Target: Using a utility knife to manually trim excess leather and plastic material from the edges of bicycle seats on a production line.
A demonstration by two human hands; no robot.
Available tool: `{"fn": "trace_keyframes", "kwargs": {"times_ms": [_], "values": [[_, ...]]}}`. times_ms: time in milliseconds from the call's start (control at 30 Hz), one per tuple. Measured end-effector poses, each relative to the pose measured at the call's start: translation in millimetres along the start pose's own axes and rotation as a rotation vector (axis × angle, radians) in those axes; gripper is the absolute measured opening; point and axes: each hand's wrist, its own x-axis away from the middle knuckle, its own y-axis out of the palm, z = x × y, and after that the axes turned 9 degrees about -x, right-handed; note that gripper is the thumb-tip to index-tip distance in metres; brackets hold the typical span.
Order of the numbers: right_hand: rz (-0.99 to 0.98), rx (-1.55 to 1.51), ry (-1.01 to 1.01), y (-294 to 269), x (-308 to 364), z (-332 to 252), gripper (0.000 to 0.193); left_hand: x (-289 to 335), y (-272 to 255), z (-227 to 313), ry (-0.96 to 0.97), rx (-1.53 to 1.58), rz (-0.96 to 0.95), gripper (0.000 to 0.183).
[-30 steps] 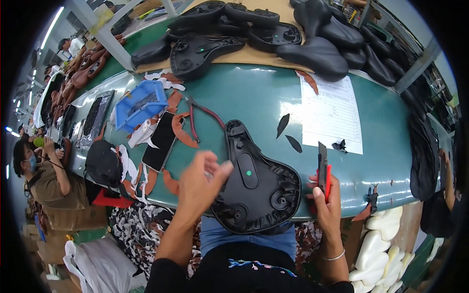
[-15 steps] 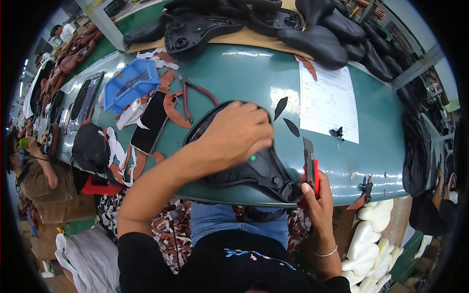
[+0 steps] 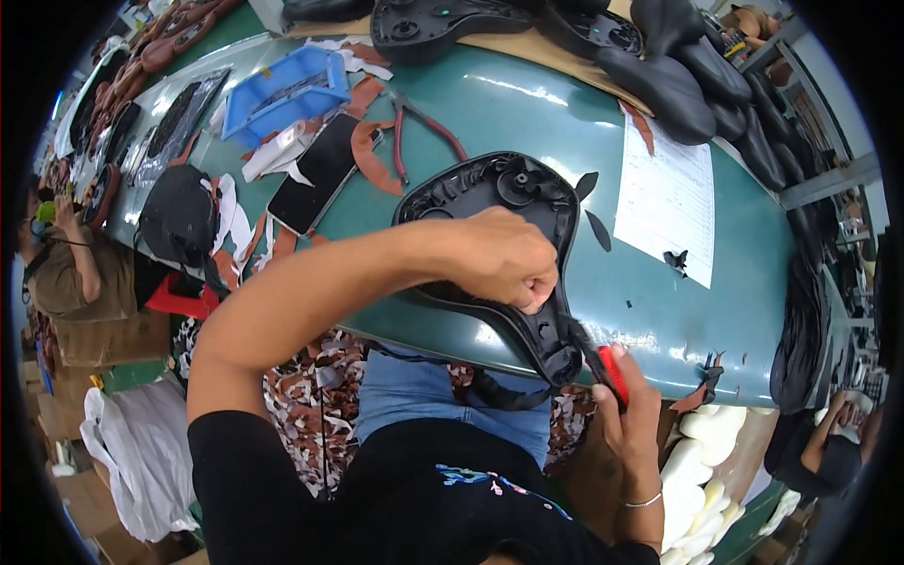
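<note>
A black bicycle saddle (image 3: 461,181) lies underside up near the table's front edge, its narrow nose toward me. My left hand (image 3: 508,259) rests across its middle with curled, closed fingers; whatever they pinch is hidden. My right hand (image 3: 633,414) grips a red utility knife (image 3: 614,375) beside the nose. The knife's dark blade lies against the saddle's right edge. Two small black leaf-shaped scraps (image 3: 598,231) lie right of the saddle. Beyond it on the left are red-handled pliers (image 3: 435,132).
A blue bin (image 3: 282,99), a phone (image 3: 315,174) and brown and white offcuts lie at the left. A printed sheet (image 3: 664,207) lies at the right. Black saddles (image 3: 659,89) are piled along the back. White foam pads (image 3: 702,461) stand below right. Another person (image 3: 80,268) is at the far left.
My left hand has moved down toward the nose and closed into a fist. The knife has tilted from upright to leaning against the saddle's edge. The saddle's wide end shows more.
</note>
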Motion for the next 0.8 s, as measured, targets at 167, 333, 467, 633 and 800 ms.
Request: {"fn": "trace_keyframes", "kwargs": {"times_ms": [167, 333, 467, 633, 800], "values": [[-0.235, 0.272, -0.092, 7, -34, -19, 0.057, -6, -3, -11, 0.024, 0.048, -0.023, 0.018], [-0.463, 0.443, -0.111, 8, -54, -24, 0.067, -7, -2, -12, 0.058, -0.031, -0.026, 0.016], [-0.586, 0.423, 0.004, -14, -36, -25, 0.071, -1, 2, -10, 0.06, -0.037, 0.012, 0.016], [-0.53, 0.478, 0.048, -37, -8, -34, 0.068, 6, 13, -15, 0.025, 0.135, 0.339, 0.016], [-0.286, 0.16, 0.197, -30, 11, -11, 0.057, 23, 6, 42, -0.204, 0.144, 0.384, 0.038]]}}
